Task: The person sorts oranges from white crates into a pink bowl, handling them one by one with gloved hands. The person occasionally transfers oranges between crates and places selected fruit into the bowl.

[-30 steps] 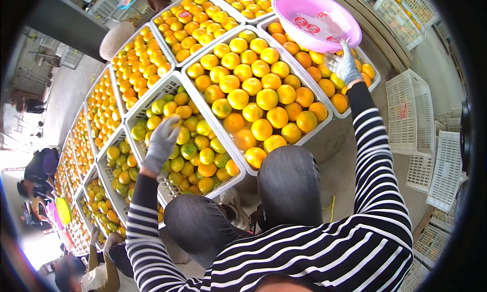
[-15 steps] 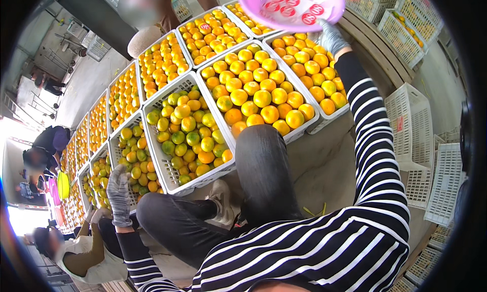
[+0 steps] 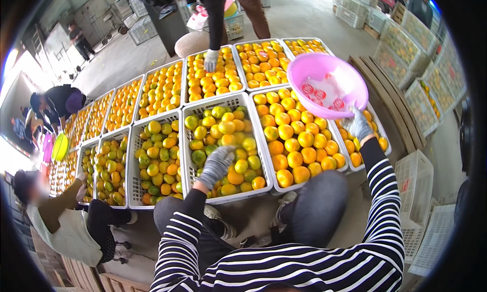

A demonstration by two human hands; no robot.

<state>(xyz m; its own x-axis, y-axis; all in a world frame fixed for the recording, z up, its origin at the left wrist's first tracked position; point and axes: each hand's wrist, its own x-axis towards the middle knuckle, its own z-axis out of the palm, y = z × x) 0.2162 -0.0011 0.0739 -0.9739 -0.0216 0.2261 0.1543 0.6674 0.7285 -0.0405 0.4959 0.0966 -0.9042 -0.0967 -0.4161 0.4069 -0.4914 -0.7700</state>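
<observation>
Upper wear: I see a black, white-striped, long-sleeved top (image 3: 304, 264) with plain black cuffs (image 3: 194, 201)
Hands (image 3: 217, 166): grey knitted gloves (image 3: 360, 126)
Legwear: faded dark-grey trousers (image 3: 320, 203)

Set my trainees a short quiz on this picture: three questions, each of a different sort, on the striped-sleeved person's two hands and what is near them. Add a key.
1. Multiple choice: what colour is the basin at the right hand?
A) Green
B) Pink
C) Brown

2. True or false: the left hand is gripping the basin too.

3. Short answer: what can be seen lying in the basin?

Key
1. B.
2. False; it is over a crate of fruit, some of it greenish.
3. Round red labels.
</observation>
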